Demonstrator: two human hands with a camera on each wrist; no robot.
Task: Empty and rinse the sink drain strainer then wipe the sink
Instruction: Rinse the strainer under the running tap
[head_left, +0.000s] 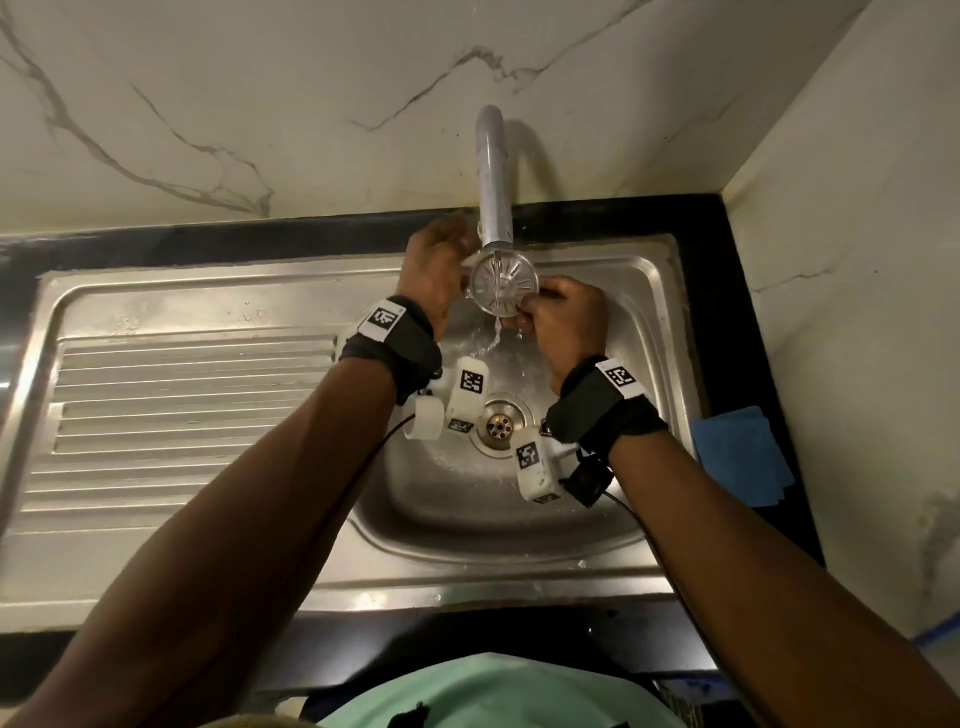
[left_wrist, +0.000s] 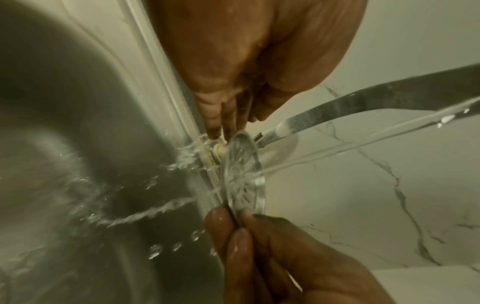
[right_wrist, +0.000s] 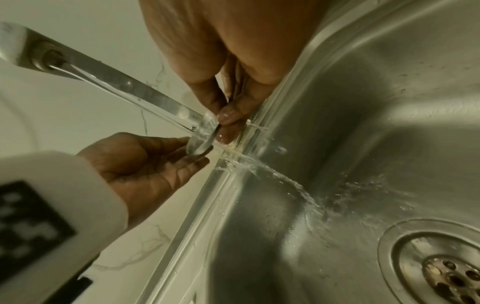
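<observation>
Strainer (head_left: 500, 285), clear and round with radial slots, held face-up directly under the faucet (head_left: 493, 176) spout, upper centre of the head view. Water runs through it and splashes into the sink (head_left: 613, 291) basin. Right hand (head_left: 563, 322): grip clamped on strainer's right rim, thumb and fingertips (left_wrist: 221, 221) pinching. Left hand (head_left: 434, 270): fingers straight, touching the left rim. Open drain (head_left: 500, 425) lower centre. Blue cloth (head_left: 740, 454) on black tabletop (head_left: 727, 270), right of sink.
</observation>
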